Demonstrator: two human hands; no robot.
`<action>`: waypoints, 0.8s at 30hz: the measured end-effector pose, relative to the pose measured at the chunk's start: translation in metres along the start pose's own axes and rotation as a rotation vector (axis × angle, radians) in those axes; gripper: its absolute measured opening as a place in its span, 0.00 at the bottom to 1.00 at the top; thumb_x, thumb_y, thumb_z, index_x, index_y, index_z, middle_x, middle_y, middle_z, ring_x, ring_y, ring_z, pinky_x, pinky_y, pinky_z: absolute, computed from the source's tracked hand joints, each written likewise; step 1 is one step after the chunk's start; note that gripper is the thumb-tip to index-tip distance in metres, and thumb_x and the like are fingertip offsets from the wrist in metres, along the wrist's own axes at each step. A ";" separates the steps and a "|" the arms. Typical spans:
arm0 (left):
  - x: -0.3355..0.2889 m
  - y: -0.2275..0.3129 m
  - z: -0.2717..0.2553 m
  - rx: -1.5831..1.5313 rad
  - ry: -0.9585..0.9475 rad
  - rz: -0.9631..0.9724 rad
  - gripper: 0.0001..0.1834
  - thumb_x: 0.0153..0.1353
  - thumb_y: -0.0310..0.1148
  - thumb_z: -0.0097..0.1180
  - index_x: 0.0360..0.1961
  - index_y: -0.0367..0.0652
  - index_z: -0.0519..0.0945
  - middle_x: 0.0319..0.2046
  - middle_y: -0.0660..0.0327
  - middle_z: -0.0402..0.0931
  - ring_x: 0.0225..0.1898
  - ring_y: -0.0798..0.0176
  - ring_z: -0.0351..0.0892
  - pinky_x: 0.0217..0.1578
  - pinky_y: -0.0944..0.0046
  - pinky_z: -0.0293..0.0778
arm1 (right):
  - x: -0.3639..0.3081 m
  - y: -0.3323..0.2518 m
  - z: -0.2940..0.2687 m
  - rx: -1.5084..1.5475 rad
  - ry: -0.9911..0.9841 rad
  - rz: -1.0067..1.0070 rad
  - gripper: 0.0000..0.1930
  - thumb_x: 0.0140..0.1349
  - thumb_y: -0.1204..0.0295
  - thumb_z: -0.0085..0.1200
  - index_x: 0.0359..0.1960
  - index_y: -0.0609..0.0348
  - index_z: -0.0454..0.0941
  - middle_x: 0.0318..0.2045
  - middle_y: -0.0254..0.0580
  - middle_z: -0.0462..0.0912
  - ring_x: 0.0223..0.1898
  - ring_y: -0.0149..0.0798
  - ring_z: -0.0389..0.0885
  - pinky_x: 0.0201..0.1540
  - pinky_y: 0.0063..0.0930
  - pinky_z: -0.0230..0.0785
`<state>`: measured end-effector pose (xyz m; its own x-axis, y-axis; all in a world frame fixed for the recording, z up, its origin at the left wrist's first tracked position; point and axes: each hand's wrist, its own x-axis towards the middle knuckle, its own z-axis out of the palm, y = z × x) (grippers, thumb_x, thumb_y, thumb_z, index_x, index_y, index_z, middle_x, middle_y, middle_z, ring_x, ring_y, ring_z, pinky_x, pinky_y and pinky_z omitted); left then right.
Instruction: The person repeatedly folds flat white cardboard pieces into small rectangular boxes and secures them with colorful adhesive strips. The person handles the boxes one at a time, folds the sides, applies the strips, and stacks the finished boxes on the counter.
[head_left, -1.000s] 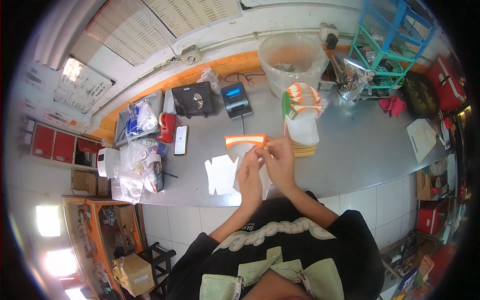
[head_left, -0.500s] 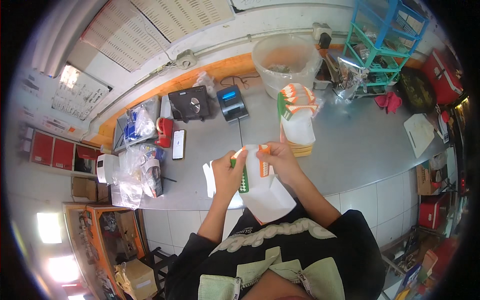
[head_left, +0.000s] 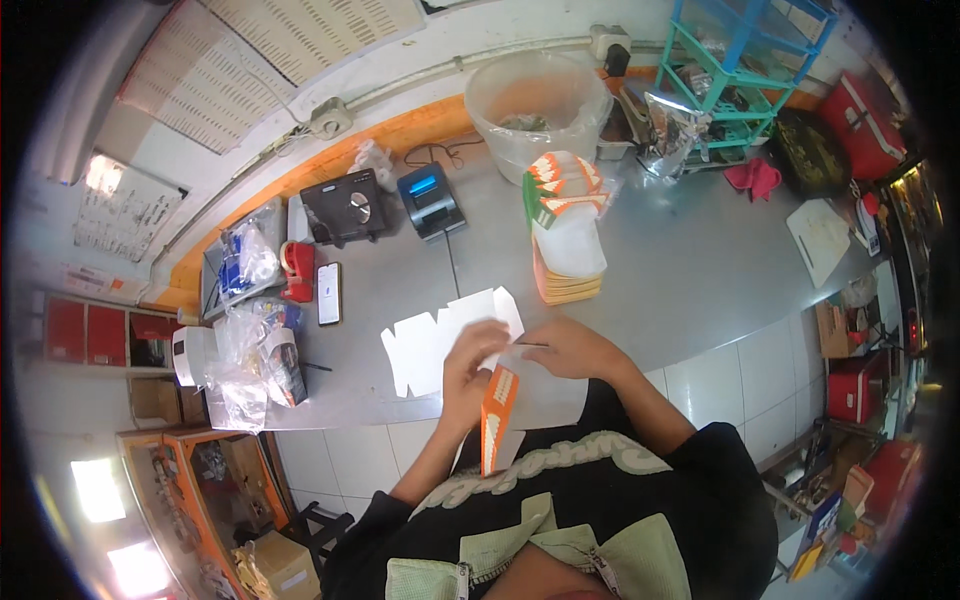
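My left hand and my right hand together hold a flat white cardboard box blank at the near edge of the grey counter. An orange-and-white printed flap of it hangs down under my left hand. Both hands pinch the blank's upper edge, fingers closed on it. A second white die-cut blank lies flat on the counter just behind my left hand. A stack of folded orange-and-white boxes stands farther back, to the right.
A clear plastic tub sits at the back. A black scale, small printer, red tape dispenser and phone lie to the left, with plastic bags. A teal rack stands at the back right.
The box blank has come down from above the counter toward my body. Its orange flap, first level, then upright, now hangs below my left hand.
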<state>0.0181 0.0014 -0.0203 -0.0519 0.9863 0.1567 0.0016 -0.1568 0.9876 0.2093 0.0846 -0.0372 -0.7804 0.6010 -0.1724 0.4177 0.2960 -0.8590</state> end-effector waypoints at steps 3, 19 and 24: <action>-0.028 -0.011 -0.002 -0.159 0.029 -0.052 0.08 0.43 0.14 0.59 0.23 0.33 0.73 0.44 0.56 0.70 0.51 0.56 0.79 0.53 0.58 0.77 | -0.006 0.014 -0.005 0.259 -0.121 -0.087 0.15 0.63 0.67 0.56 0.49 0.60 0.83 0.38 0.56 0.84 0.40 0.50 0.82 0.47 0.41 0.72; -0.011 -0.015 0.020 0.164 0.094 -0.189 0.17 0.69 0.27 0.55 0.57 0.35 0.74 0.51 0.55 0.77 0.51 0.64 0.76 0.52 0.63 0.74 | 0.020 -0.030 0.018 -0.181 0.836 -0.285 0.25 0.59 0.80 0.51 0.61 0.54 0.75 0.48 0.53 0.80 0.49 0.54 0.80 0.53 0.41 0.73; 0.016 0.017 0.021 0.036 0.444 -0.357 0.24 0.66 0.38 0.64 0.56 0.33 0.76 0.50 0.56 0.78 0.52 0.62 0.76 0.55 0.61 0.71 | 0.020 -0.034 0.016 0.115 0.671 -0.282 0.18 0.66 0.80 0.49 0.57 0.64 0.71 0.53 0.55 0.80 0.50 0.56 0.81 0.54 0.42 0.73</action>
<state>0.0380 0.0153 -0.0007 -0.4704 0.8603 -0.1967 -0.0590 0.1918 0.9797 0.1717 0.0752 -0.0187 -0.3832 0.8496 0.3624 0.1633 0.4485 -0.8787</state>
